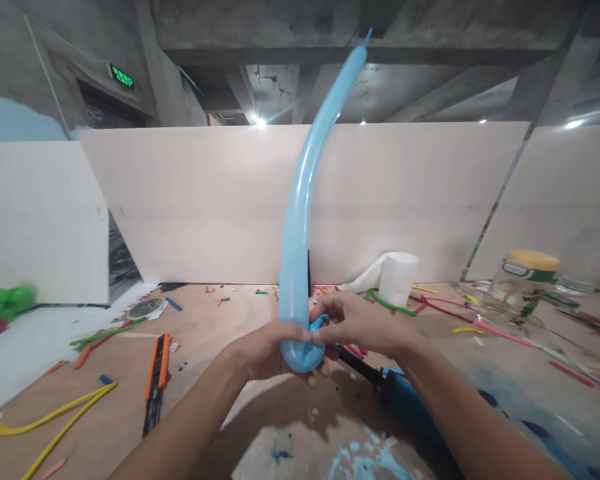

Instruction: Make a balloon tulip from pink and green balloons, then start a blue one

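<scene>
A long light-blue balloon (300, 220), blown up, stands upright from my hands and curves to the upper right. My left hand (265, 350) is closed round its rounded bottom end. My right hand (355, 323) pinches the small blue neck of the balloon just beside the left fingers. A blue hand pump (405, 400) with a black nozzle lies on the table under my right wrist.
An orange-and-black utility knife (157, 380) lies to the left. Uninflated yellow balloons (55, 417) and several other coloured strips litter the wooden table (205, 333). A white paper roll (397, 279), a lidded glass jar (523, 287) and green balloons (3, 300) stand around. White partitions (195, 200) close the back.
</scene>
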`<state>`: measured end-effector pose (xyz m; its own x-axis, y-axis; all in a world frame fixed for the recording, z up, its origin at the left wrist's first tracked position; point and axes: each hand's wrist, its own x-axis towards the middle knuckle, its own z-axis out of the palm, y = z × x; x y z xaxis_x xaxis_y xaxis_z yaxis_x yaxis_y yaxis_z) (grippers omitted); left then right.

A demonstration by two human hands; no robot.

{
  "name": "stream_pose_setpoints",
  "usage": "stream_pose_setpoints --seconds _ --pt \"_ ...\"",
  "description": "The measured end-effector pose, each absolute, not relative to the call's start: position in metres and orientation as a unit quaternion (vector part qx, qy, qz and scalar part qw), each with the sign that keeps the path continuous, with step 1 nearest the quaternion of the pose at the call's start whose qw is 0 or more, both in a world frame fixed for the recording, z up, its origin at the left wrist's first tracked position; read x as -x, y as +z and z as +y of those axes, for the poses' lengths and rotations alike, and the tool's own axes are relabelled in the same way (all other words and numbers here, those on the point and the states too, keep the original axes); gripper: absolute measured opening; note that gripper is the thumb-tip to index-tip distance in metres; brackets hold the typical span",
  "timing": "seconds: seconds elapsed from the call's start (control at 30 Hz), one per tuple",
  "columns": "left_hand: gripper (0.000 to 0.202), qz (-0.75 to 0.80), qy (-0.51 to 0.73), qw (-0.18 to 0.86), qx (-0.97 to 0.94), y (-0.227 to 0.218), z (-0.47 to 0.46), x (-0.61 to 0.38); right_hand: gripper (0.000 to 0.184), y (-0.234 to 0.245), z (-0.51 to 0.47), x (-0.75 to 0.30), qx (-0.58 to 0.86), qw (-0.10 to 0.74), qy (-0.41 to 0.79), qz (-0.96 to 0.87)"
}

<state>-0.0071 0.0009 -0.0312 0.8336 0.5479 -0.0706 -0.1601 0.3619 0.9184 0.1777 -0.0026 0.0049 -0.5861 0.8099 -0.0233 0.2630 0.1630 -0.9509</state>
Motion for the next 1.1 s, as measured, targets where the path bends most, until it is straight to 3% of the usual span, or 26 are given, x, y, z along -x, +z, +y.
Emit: stream_pose_setpoints --seconds 0.2,0.33,0.43,0.53,0.63,0.87,1.1 --pt "0.021 0.214 0.251 0.776 -0.538 -0.036 0.003 0.007 0.013 0.000 0.000 -0.178 0.388 0.300 0.475 -0.731" --pt "0.019 0.246 0.256 0.743 -0.567 -0.037 0.004 0.004 0.027 -0.004 0.003 -0.177 0.394 0.290 0.401 -0.774" --pt "0.019 0.335 0.283 0.652 -0.618 -0.032 -0.002 -0.002 0.039 -0.004 0.002 -0.171 0.442 0.351 0.352 -0.747" --pt "0.016 0.359 0.317 0.581 -0.658 -0.028 -0.009 -0.007 0.027 -0.001 -0.002 -0.164 0.454 0.406 0.384 -0.694" --pt "0.025 0.301 0.268 0.661 -0.633 -0.027 -0.012 -0.007 0.021 0.001 -0.007 -0.165 0.446 0.415 0.426 -0.669" --pt "0.050 0.172 0.176 0.790 -0.561 -0.030 -0.010 0.000 0.037 0.003 -0.011 -0.179 0.373 0.371 0.560 -0.640" --pt "0.042 0.191 0.205 0.785 -0.552 -0.036 -0.007 -0.003 0.044 0.001 -0.007 -0.175 0.364 0.411 0.557 -0.623"
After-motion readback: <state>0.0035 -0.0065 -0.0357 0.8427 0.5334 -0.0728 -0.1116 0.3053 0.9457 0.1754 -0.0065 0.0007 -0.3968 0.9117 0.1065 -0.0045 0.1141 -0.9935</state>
